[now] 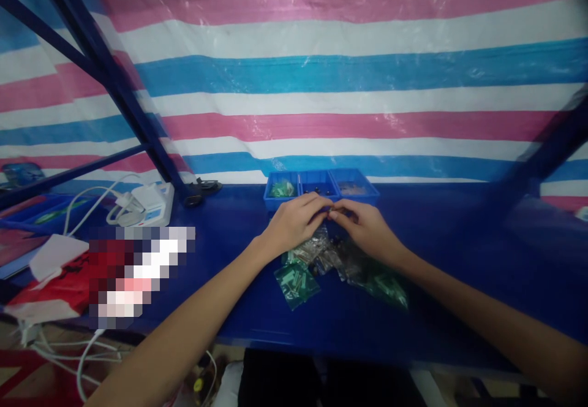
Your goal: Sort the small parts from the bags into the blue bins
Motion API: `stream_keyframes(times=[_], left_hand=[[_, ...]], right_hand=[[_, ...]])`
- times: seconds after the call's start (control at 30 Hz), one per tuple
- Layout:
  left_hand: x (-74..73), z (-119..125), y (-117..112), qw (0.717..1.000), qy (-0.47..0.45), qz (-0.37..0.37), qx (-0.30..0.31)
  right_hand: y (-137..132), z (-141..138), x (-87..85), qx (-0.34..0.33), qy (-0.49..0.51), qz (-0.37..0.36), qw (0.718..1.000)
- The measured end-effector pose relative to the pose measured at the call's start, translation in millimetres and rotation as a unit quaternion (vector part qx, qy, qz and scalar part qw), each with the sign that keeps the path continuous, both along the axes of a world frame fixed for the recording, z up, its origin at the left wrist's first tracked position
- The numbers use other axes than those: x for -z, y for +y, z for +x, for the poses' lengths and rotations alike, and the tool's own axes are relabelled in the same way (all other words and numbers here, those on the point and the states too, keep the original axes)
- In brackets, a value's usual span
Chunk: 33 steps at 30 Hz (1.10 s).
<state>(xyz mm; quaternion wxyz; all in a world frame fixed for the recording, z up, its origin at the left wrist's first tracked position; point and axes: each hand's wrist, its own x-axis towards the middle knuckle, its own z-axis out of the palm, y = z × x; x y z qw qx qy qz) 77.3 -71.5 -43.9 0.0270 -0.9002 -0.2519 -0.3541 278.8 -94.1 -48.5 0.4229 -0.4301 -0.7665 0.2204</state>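
Observation:
My left hand (303, 220) and my right hand (365, 226) meet above the middle of the blue table (220, 284), fingertips pinched together. Whatever they hold between them is too small and too covered by the fingers to name. Just below lies a pile of small clear plastic bags (316, 251). A green-tinted bag (296, 284) with small pale pieces inside sits at its near left. Another greenish bag (388, 287) is under my right forearm. Right behind the hands stands a blue tray (377, 195) with three compartments, holding green bags, small dark pieces and pale bags.
On the left are a white power strip (158, 205) with cables, a red bag (59, 287) and another blue tray (18, 217). Small black objects (202, 189) lie near the back edge. Blue metal posts (133, 119) and a striped plastic sheet (344, 76) bound the table.

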Motion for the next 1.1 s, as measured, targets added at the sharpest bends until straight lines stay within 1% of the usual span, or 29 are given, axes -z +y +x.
stream_keyframes(times=[0.23, 0.43, 0.57, 0.67, 0.87, 1.1], left_hand=[[-0.3, 0.9, -1.5, 1.0, 0.005, -0.002, -0.015], [0.4, 1.6, -0.1, 0.999, 0.0, -0.008, -0.042], [0.8, 2.1, -0.8, 0.998, 0.023, -0.014, -0.057], [1.0, 1.8, -1.9, 0.998, 0.038, -0.014, -0.053], [0.2, 0.9, -1.6, 0.997, 0.059, -0.004, -0.052], [-0.3, 1.3, -2.6, 0.994, 0.095, 0.017, -0.055]], right_hand=[[-2.3, -0.2, -3.5, 0.025, -0.034, 0.036, 0.998], [-0.2, 1.2, -1.2, 0.011, -0.052, 0.071, 0.996], [0.6, 1.3, 1.3, 0.028, -0.065, 0.116, 0.991], [-0.5, 1.2, 1.6, 0.036, -0.068, 0.137, 0.988], [-3.8, 1.6, -1.3, 0.036, -0.077, 0.148, 0.985], [-4.9, 1.6, -6.2, 0.04, -0.092, 0.139, 0.985]])
